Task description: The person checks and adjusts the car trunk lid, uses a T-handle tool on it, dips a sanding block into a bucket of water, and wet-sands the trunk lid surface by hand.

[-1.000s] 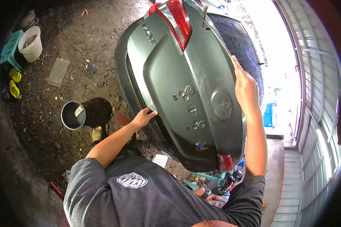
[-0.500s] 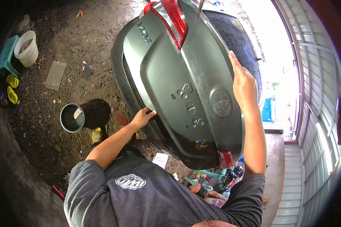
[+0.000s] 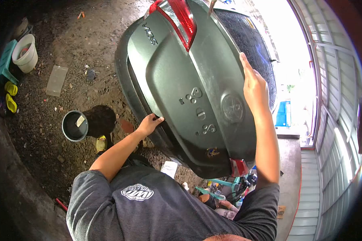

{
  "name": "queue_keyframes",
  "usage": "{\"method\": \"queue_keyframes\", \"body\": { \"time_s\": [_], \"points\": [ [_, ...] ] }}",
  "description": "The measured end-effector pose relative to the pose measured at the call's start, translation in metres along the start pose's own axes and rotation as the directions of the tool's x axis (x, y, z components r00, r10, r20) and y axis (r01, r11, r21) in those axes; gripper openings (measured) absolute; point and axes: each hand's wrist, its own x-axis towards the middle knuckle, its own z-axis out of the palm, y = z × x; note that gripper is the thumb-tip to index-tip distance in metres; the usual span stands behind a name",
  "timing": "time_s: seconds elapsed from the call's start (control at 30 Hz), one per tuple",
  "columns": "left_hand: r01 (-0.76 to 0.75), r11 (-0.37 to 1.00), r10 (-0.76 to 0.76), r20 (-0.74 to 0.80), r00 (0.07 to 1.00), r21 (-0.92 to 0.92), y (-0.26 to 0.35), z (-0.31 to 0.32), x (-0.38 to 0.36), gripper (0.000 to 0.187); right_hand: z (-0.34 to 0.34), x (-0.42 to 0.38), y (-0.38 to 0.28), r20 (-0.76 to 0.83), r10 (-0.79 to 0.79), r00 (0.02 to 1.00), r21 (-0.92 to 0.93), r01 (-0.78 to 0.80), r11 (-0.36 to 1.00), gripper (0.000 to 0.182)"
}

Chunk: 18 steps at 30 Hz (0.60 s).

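A dark green car trunk lid (image 3: pixel 169 76) fills the middle of the view, with raised lettering and a round emblem (image 3: pixel 232 108). My left hand (image 3: pixel 150 123) grips the lid's lower edge, thumb on the outer panel and fingertips hidden in the gap above the bumper (image 3: pixel 126 86). Across the lid, my right hand (image 3: pixel 255 86) rests along the edge beside the rear window (image 3: pixel 245 36), fingers stretched out and flat. A red and clear tail light (image 3: pixel 183 22) is at the top; a second red light (image 3: pixel 239 167) is lower down.
On the dirt floor stand a dark bucket (image 3: pixel 75 125), a white bucket (image 3: pixel 25 53) and a teal stool (image 3: pixel 6 62). Yellow footwear (image 3: pixel 11 103) is near the stool. A person (image 3: pixel 226 209) is partly visible low down, beside teal items. Corrugated metal wall (image 3: pixel 338 100) lines the right.
The whole view has shifted slightly, so the car and both hands appear a little further left. Both hands keep their places on the trunk lid.
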Motion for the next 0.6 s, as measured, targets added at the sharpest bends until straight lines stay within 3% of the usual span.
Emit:
{"method": "queue_keyframes", "body": {
  "time_s": [0.23,0.3,0.43,0.53,0.6],
  "points": [
    [-0.007,0.999,0.009,-0.045,0.999,0.038,-0.004,0.003,0.001,0.078,0.0,0.003,0.0,-0.014,0.011,1.0,0.033,-0.011,0.999,0.055],
    [0.009,0.998,-0.008,-0.026,1.0,0.064,0.001,0.001,-0.002,0.076,0.003,0.002,0.006,0.077,0.099,0.992,-0.026,-0.097,0.995,0.055],
    [-0.022,0.996,0.022,-0.003,1.0,0.088,0.002,-0.002,0.001,0.07,0.001,0.0,0.005,0.009,0.035,0.999,-0.019,-0.035,0.999,0.055],
    [0.044,0.993,-0.041,-0.024,0.999,0.11,0.001,0.0,0.003,0.066,0.0,-0.003,0.005,-0.003,0.026,1.0,-0.019,-0.026,0.999,0.055],
    [-0.053,0.994,0.058,-0.055,0.997,0.096,-0.028,0.008,0.02,0.067,0.003,-0.002,0.013,0.067,0.065,0.996,-0.089,-0.059,0.994,0.055]
  ]
}}
